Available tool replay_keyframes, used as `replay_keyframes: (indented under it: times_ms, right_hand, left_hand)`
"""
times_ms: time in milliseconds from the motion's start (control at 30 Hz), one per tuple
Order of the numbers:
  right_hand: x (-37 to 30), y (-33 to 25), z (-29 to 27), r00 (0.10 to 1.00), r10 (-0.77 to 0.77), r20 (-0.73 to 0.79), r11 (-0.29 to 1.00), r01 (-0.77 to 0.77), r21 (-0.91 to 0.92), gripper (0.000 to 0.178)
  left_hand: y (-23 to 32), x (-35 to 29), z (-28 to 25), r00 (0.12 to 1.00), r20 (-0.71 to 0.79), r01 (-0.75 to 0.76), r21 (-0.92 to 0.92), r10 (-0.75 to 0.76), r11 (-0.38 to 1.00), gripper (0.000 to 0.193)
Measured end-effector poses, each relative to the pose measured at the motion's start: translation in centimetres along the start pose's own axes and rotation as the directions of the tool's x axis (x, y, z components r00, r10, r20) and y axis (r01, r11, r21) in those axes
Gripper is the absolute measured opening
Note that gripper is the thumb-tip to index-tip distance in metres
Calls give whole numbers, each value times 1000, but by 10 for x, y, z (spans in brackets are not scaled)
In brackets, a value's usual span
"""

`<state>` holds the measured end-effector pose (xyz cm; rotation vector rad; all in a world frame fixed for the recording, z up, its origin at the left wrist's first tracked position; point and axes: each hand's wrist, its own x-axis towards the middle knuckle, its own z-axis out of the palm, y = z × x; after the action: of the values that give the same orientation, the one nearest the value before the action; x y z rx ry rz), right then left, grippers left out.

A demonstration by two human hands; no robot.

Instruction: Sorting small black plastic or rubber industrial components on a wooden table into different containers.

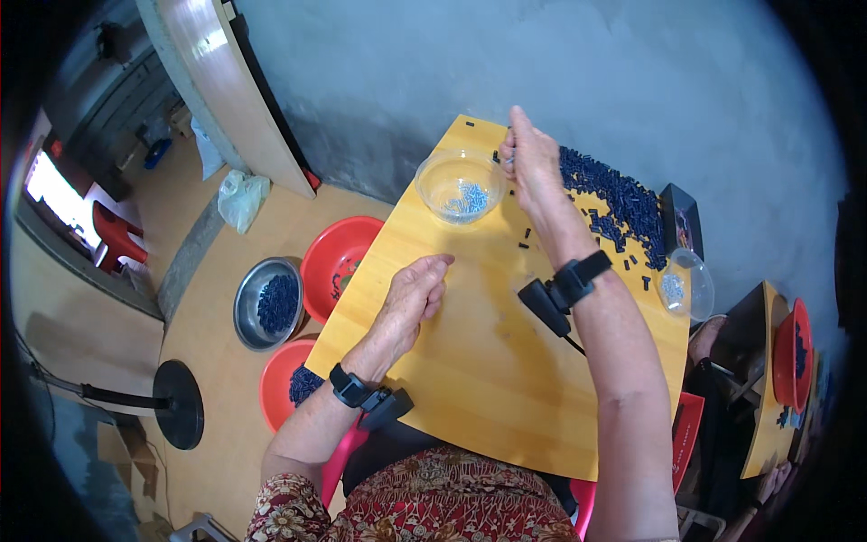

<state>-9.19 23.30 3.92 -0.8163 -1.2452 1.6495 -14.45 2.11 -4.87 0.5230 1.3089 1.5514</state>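
My left hand [414,296] hovers over the left half of the yellow table [506,361], thumb and fingers pinched together; anything between them is too small to make out. Farther off, my right hand [535,163] is closed with the thumb pointing away, between a clear plastic bowl [433,191] and a spread of small black pieces [619,194]. Its fingers are curled, and what they hold, if anything, is hidden. Small silvery-blue pieces [470,198] lie in the clear bowl. Several loose black pieces are scattered beside my right forearm.
A black tray [683,219] and a clear tub [700,282] stand at the table's right edge. On the floor at left are a red basin [316,262], a metal bowl [242,312] and another red basin [271,397]. A second person's foot [709,339] shows at right.
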Motion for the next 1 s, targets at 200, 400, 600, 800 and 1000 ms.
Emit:
replay_keyframes:
  times_ms: [200, 400, 600, 800, 1000]
  right_hand:
    - [20, 39, 16, 995, -46, 86, 994, 54, -91, 42]
    - [16, 32, -10, 999, 41, -29, 998, -42, -43, 44]
    - [-61, -6, -55, 949, -5, 317, 833, 179, -523, 44]
    - [-127, 10, -120, 919, 130, 372, 740, 160, -653, 42]
    - [-145, 1, -153, 983, 72, 167, 841, 30, -540, 37]
  left_hand:
    - [-2, -3, -2, 1000, 15, -11, -50, 12, 999, 35]
    - [-3, -1, 2, 999, 39, 28, -59, -26, 998, 35]
    - [7, -9, -10, 997, 45, 60, -69, -57, 996, 36]
    - [11, -27, -10, 991, 112, 86, -52, -79, 995, 33]
    - [18, -46, -9, 979, 175, 120, -63, -107, 991, 32]
